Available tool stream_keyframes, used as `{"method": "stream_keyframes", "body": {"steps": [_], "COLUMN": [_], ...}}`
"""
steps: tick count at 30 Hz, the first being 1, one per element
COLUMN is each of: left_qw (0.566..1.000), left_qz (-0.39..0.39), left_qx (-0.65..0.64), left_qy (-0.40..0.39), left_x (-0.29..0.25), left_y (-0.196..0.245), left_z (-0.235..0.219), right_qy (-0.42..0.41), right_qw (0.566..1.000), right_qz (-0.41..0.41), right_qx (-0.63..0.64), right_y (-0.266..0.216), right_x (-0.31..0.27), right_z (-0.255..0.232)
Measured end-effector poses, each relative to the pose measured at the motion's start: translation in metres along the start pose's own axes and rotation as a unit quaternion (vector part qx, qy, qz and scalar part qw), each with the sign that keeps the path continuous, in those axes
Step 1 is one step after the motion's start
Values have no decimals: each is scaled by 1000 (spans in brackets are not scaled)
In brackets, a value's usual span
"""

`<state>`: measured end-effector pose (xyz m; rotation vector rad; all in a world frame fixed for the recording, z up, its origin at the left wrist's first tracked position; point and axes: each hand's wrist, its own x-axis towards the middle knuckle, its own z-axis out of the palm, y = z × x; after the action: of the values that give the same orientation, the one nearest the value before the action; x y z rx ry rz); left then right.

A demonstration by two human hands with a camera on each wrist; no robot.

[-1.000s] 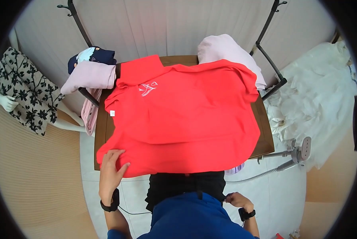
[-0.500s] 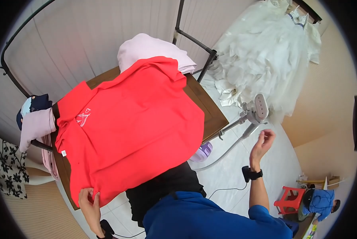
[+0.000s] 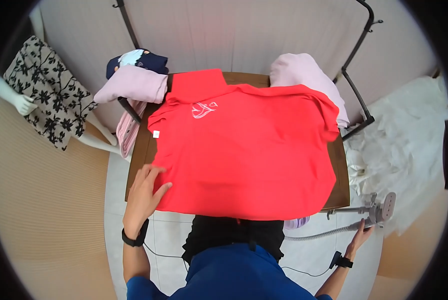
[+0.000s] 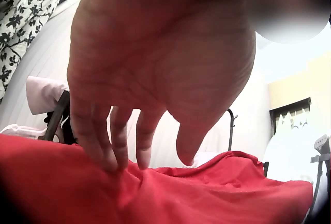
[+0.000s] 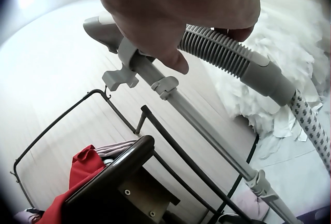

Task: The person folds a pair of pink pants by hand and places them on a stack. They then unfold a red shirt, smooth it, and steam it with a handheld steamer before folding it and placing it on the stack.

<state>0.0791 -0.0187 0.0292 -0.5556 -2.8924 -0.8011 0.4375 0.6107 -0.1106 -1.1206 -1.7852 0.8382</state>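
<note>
Red cloth garment with a white line print lies directly under the fingertips of the left hand; that grip is loose and wide, fingers extended, tips touching the cloth at its lower left edge. Most of the garment spreads to the right of this grip and above it in the head view. The right hand, at the lower right of the frame, has its grip curled round the grey ribbed hose, just below the pale steamer head.

The garment lies on the brown wooden desk, its long axis running left to right; the edge with the small white tag faces left and the rounded end faces right. Folded pale pink cloths sit at the upper left and upper right of the desk.

Half a second earlier, the right hand was raised apart from the steamer and the left pinched the garment's lower left corner.
</note>
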Motion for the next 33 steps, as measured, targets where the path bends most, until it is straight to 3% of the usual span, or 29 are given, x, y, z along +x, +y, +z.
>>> {"method": "stream_keyframes", "body": {"steps": [2, 4, 6, 10, 14, 16, 20, 22, 24, 26, 28, 29, 30, 33], "left_qw": [998, 997, 994, 994, 993, 999, 1000, 997, 981, 975, 979, 980, 975, 930], "left_qz": [-35, -23, -28, -56, -74, -38, -13, -44, -47, -50, 64, 85, 113, 142], "left_qx": [34, 64, 61, 39, -13, -24, 16, 58, 178, 204, 191, 160, 130, 121], "left_qy": [-32, -28, -89, -80, -87, -20, 18, -7, -56, -76, -23, -79, -138, -317], "left_x": [11, 15, 18, 22, 30, 34, 43, 44, 47, 54, 65, 74, 83, 114], "left_y": [-1, -18, -25, -19, -22, -27, -33, -33, -35, -26, -11, 1, 11, 50], "left_z": [-1, 6, 9, 13, 14, 17, 15, 9, 3, 1, 7, 10, 19, 55], "right_qy": [-22, -18, -12, 28, 82, 151, 219, 237, 257, 256, 271, 269, 226, 99], "right_qw": [999, 999, 998, 997, 986, 977, 957, 951, 929, 932, 930, 933, 932, 957], "right_qz": [-5, -25, -44, -67, -88, -21, -159, -180, -249, -250, -230, -222, -263, -269], "right_qx": [-29, -34, -39, -29, -118, -150, -109, -80, -98, -51, -96, -86, -104, -41], "right_y": [28, 39, 37, 14, -6, -5, -66, -72, -101, -138, -181, -196, -205, -237], "right_x": [21, 24, 24, 6, -1, 2, -5, 4, 3, -5, -21, -27, -29, -45], "right_z": [-11, -11, -8, 0, -3, -11, -26, -43, -50, -46, -30, -20, -15, 25]}}
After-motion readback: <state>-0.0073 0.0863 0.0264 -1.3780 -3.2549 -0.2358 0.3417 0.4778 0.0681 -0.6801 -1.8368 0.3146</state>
